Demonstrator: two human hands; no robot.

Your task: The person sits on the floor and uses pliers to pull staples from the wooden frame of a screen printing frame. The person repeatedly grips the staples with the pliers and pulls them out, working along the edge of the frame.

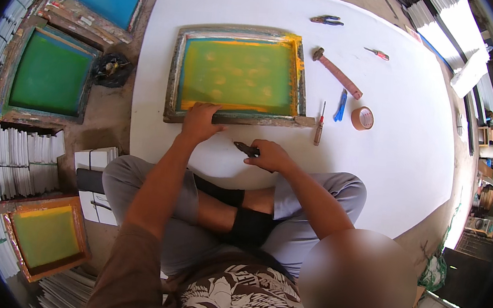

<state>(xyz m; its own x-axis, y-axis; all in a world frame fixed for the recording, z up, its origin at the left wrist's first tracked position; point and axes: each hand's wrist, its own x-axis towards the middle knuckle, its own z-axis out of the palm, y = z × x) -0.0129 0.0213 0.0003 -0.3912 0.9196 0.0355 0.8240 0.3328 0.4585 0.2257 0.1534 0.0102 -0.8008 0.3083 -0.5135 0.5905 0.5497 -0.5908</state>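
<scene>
A screen printing frame (304, 122) with weathered wooden rails and yellow-green mesh lies on the white sheet in front of me. My left hand (201, 123) grips its near rail, fingers over the top and thumb stretched to the right on the near side. In my right hand (272, 157) is a pair of dark pliers (246, 148), jaws pointing left, just short of the frame. A screwdriver (319, 125) lies by the frame's near right corner. Further right are a blue box cutter (340, 105), a hammer (341, 75) and a roll of brown tape (362, 118).
I sit cross-legged at the near edge of a large white sheet (399, 150). Another pair of pliers (327, 20) and a red-handled screwdriver (377, 53) lie toward the back. Left of the sheet stand more screen frames (96, 59), a black bag (113, 69) and bundled white stacks (18, 154).
</scene>
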